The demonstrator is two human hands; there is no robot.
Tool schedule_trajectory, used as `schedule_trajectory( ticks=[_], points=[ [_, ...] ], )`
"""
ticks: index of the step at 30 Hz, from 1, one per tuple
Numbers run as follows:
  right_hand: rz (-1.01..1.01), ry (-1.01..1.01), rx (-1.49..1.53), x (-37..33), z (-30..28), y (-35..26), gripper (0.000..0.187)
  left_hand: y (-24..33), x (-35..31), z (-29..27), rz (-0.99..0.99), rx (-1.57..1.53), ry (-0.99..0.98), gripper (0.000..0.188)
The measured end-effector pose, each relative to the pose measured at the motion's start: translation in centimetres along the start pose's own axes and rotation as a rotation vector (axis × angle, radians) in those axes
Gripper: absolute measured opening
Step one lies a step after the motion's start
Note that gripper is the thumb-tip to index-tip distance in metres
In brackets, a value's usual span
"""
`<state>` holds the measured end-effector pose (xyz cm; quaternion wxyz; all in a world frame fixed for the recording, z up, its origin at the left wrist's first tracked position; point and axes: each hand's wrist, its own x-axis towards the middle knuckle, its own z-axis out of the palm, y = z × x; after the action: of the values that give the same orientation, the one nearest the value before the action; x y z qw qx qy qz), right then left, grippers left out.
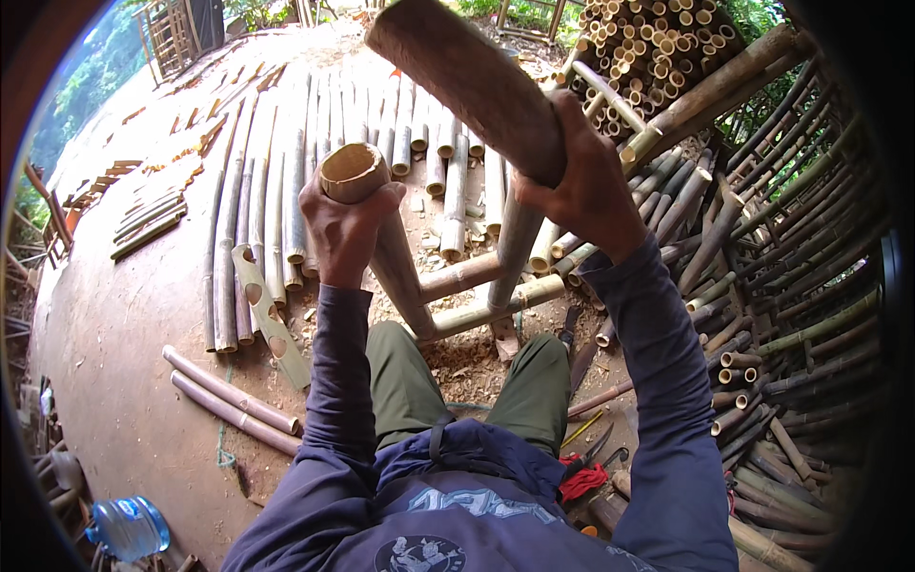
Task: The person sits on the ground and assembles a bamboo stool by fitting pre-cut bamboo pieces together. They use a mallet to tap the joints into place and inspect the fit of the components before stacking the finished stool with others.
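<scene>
My left hand (345, 224) is closed around the upper end of a bamboo post (393, 253), just below its open, hollow rim. My right hand (596, 181), raised at the right, grips the lower end of a thick brown length of wood (467, 86), which slants up to the left. Below my right hand stands a second bamboo post (516, 243), its top hidden by the hand. Two bamboo crosspieces, an upper one (459, 276) and a lower one (500, 307), run between the posts near my knees.
Long bamboo poles (276, 191) lie in rows ahead. A split bamboo piece with holes (269, 319) and two short poles (229, 400) lie left. Bamboo stacks (658, 57) fill the far right, beside a slatted rack (820, 229). A knife (599, 446) lies by my right hip, a water jug (129, 527) lower left.
</scene>
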<state>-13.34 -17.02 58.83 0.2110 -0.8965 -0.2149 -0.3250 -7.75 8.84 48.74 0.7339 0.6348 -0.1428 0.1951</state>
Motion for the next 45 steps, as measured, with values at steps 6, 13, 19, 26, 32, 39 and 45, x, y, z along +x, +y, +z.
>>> schedule_trajectory(
  ticks=[6, 13, 19, 26, 32, 39, 45],
  points=[
    [-0.022, 0.051, 0.001, 1.6, 1.0, 1.7, 0.066, 0.4, -0.5, 0.6, 0.024, 0.006, 0.023, 0.03],
    [0.165, 0.086, 0.137, -2.7, -2.3, -1.4, 0.06, 2.0, -4.8, 1.3, 0.134, 0.027, -0.025, 0.044],
    [0.412, 0.222, 0.383, -17.1, -8.3, -7.4, 0.099, 6.5, -18.1, 0.8, 0.378, 0.047, -0.234, 0.045],
    [0.727, 0.681, 0.328, -23.5, -7.0, -14.8, 0.109, 7.8, -23.0, -1.8, 0.178, -0.007, -0.724, 0.044],
    [0.693, 0.618, 0.225, -22.7, -6.2, -14.7, 0.118, 7.7, -22.7, -2.3, 0.169, -0.011, -0.688, 0.044],
    [0.717, 0.547, 0.191, -24.3, -7.9, -14.9, 0.104, 7.3, -22.9, -2.1, 0.195, -0.045, -0.716, 0.043],
    [0.801, 0.282, 0.239, -21.7, -11.1, -14.1, 0.105, 7.1, -22.5, -3.5, 0.213, 0.006, -0.635, 0.05]
  ],
)
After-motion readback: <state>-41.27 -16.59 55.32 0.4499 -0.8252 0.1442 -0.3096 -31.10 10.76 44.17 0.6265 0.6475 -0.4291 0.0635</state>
